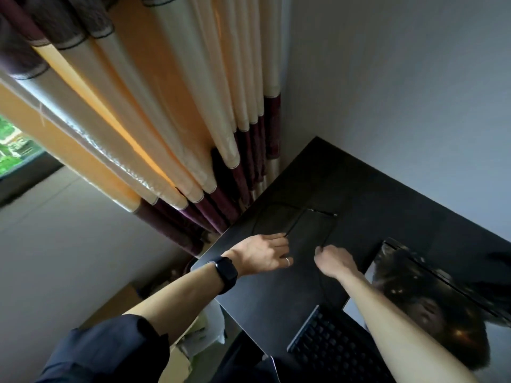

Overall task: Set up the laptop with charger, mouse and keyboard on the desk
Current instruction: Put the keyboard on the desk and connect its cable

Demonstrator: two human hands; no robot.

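Note:
A thin black cable lies in loops on the dark desk, its plug end pointing right. My left hand, with a watch and a ring, pinches one strand of the cable. My right hand is closed on another strand just to the right. The open laptop stands at the right, its glossy screen showing reflections. A black keyboard lies at the desk's front edge, partly behind my right forearm. No mouse is in view.
Cream and maroon curtains hang left of the desk, reaching its left corner. A grey wall stands behind. Cardboard and white bags sit on the floor beside the desk's left edge.

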